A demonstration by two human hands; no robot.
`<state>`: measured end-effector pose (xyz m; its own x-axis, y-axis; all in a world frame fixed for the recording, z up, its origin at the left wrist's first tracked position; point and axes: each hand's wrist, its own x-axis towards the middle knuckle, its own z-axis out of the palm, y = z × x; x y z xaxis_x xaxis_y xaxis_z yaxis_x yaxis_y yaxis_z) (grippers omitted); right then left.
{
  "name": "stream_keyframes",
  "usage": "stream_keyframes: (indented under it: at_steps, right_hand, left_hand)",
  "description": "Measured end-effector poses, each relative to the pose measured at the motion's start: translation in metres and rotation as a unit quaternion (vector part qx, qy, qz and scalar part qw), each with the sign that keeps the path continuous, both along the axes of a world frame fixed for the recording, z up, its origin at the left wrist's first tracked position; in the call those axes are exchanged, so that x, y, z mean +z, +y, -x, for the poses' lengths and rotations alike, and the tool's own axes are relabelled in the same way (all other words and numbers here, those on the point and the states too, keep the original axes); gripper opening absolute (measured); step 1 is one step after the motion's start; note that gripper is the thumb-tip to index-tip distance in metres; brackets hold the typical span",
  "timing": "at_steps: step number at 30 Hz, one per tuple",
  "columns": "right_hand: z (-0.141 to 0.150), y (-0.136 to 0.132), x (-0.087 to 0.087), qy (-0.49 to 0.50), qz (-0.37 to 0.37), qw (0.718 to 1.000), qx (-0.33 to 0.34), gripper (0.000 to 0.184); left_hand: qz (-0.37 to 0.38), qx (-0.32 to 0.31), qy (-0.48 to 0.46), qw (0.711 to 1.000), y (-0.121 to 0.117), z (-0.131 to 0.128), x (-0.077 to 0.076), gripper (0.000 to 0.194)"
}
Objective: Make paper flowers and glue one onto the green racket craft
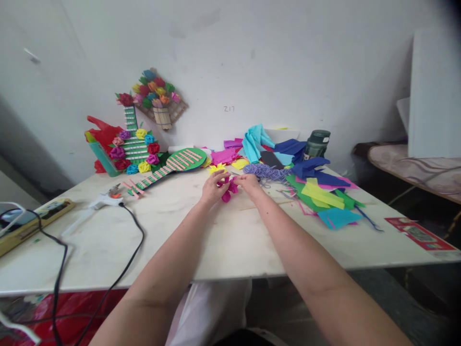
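Observation:
Over the middle of the white table, my left hand (213, 187) is closed on a magenta paper flower (227, 191), whose petals hang below the fingers. My right hand (248, 183) is at the flower's right side, thumb and fingertips pinched together. Whether they grip a petal or something thinner is too small to see. Just behind my left hand lies a yellow paper flower (217, 168). A tangle of purple yarn (264, 171) sits right behind my right hand, with scissors (265, 184) partly visible beside it.
A hot glue gun (108, 199) with a black cord rests left, near a power strip (39, 223). Behind it are a green guitar-shaped piece (185, 159) and a flower-trimmed craft (137, 149). Coloured paper sheets (317, 194) and a dark bottle (317, 143) occupy the right.

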<state>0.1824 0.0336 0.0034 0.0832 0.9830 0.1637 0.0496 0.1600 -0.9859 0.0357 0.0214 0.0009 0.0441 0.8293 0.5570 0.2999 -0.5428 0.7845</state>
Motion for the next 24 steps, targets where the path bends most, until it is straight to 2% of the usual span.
stream_keyframes:
  at_steps: [3, 6, 9, 14, 18, 24]
  right_hand:
    - [0.000, 0.001, -0.001, -0.007, -0.001, 1.000, 0.005, 0.004]
    - [0.001, 0.002, -0.004, -0.010, -0.005, 1.000, 0.005, 0.003]
    - [0.001, 0.004, -0.005, -0.022, -0.012, 1.000, 0.004, 0.002]
    - [0.001, 0.005, -0.007, -0.046, -0.028, 0.998, 0.016, 0.005]
    - [0.002, 0.007, -0.010, -0.060, -0.047, 0.997, 0.022, 0.006]
    - [0.002, 0.011, -0.013, -0.096, -0.109, 0.989, 0.027, 0.005]
  left_hand:
    - [-0.026, 0.037, 0.064, 0.997, 0.000, 0.000, -0.002, 0.023]
    - [-0.058, 0.069, 0.134, 0.987, -0.002, 0.001, -0.002, 0.034]
    - [-0.050, 0.087, 0.193, 0.976, -0.005, 0.001, -0.001, 0.038]
    - [-0.028, 0.126, 0.260, 0.957, -0.007, -0.001, 0.002, 0.030]
    - [0.002, 0.160, 0.277, 0.947, -0.006, -0.001, 0.003, 0.027]
    - [0.038, 0.160, 0.235, 0.958, -0.005, -0.001, 0.001, 0.022]
